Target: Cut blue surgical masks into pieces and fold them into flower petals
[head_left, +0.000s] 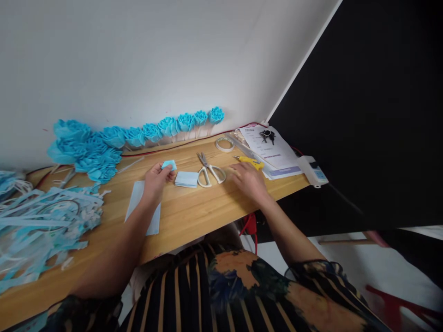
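Observation:
My left hand (157, 180) pinches a small light-blue folded piece of cloth (169, 164) between thumb and fingers. Just right of it lies a stack of pale-blue cut pieces (186, 179). A flat pale-blue mask sheet (154, 221) is partly hidden under my left forearm. My right hand (247, 181) is over the table beside a yellow glue gun (249, 162), its fingers blurred; I cannot make out whether it touches the gun. White-handled scissors (206, 171) rest between my hands, blades pointing away.
Blue cloth flowers (150, 132) line the wall, with several more heaped at the left. Pale-blue scraps and strips (51, 226) cover the table's left end. A tape roll (224, 144), printed papers (282, 159), keys (267, 136) and a white device (313, 171) are at the right.

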Demonstrator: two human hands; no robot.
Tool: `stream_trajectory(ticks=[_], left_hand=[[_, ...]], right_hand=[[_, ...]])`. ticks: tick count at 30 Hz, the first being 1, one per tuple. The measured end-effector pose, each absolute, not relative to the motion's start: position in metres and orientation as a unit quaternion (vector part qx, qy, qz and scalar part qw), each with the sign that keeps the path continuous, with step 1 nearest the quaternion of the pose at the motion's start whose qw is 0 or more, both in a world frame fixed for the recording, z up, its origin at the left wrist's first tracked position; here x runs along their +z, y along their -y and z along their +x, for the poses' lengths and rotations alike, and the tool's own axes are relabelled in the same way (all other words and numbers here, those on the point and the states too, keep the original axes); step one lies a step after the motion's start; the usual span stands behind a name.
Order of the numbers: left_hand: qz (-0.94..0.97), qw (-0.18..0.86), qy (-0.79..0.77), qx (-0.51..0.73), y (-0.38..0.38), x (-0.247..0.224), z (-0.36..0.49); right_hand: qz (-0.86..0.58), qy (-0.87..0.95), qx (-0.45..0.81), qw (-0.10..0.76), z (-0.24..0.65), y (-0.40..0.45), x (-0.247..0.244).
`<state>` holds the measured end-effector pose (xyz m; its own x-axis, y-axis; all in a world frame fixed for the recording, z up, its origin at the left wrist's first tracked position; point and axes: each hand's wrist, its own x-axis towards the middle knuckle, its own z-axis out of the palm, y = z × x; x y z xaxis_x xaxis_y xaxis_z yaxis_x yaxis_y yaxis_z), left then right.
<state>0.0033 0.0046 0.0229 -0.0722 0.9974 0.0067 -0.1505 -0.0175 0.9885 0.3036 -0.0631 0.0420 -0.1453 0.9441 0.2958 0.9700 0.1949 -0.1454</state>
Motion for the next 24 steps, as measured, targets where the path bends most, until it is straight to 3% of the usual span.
stream_trajectory(ticks=[13,19,24], left_hand=[[0.514,0.514,-0.460,0.510,0.002,0.028,0.009],[0.510,0.473,-0.471,0.543,-0.003,0.022,0.007],[0.482,0.460,-0.485,0.567,-0.009,0.019,0.002]], right_hand=[[-0.689,0.704,-0.099,0.142,0.366,0.058,0.018],[-0.625,0.755,-0.049,0.192,0.319,0.044,0.050],[-0.545,0.828,0.048,0.123,0.255,0.008,0.064]])
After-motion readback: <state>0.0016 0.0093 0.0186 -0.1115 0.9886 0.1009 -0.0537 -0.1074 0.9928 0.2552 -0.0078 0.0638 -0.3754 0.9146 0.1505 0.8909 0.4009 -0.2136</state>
